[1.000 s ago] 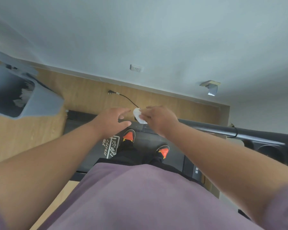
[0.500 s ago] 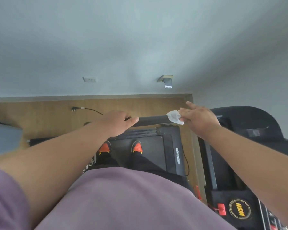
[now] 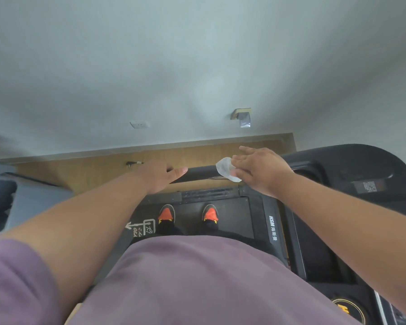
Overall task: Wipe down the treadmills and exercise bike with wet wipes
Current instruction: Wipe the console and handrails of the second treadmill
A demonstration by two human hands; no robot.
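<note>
I stand on a black treadmill, my orange shoes on its belt [image 3: 230, 216]. Its black handlebar [image 3: 202, 173] crosses in front of me. My left hand [image 3: 157, 177] lies on the bar's left part, fingers curled over the far side and thumb stretched along it. My right hand [image 3: 260, 170] holds a white wet wipe [image 3: 225, 170] against the bar's right part. The fingers reach forward over the wipe and the thumb is hidden. A gap of bare bar separates the hands.
A second black treadmill console [image 3: 361, 184] stands close on the right, its deck [image 3: 319, 242] alongside mine. A grey machine [image 3: 21, 198] sits at the left edge. A loose plug [image 3: 134, 163] lies on the wooden floor [image 3: 80, 174] by the wall.
My right hand carried the wipe to the right, away from my left hand, and set it on the bar. My view turned right, bringing the neighbouring treadmill in.
</note>
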